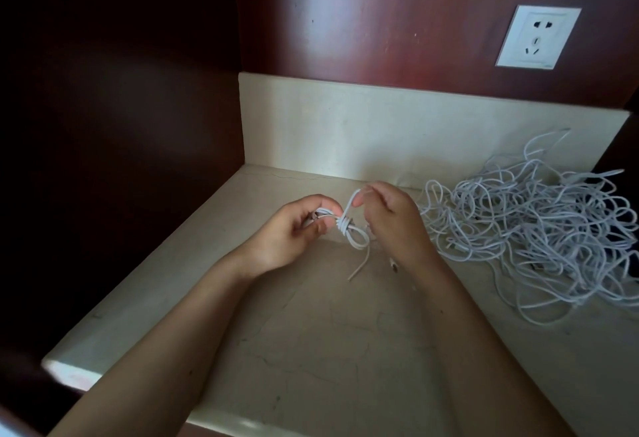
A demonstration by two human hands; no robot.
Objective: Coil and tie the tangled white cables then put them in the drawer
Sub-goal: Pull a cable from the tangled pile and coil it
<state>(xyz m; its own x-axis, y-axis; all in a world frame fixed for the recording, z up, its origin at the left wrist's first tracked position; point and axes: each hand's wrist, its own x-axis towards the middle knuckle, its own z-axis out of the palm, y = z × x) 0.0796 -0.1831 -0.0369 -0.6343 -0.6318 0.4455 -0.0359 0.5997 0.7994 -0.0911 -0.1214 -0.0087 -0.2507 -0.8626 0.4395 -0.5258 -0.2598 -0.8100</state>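
Left hand point(294, 229) grips small coiled white cable bundle point(345, 229) steady — right hand point(387, 208) pinches its free end, cinching wrap.

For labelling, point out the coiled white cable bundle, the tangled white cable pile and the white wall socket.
coiled white cable bundle point(342, 224): head view, wrapped middle.
tangled white cable pile point(539, 229): head view, pile's centre.
white wall socket point(538, 37): head view, faceplate centre.
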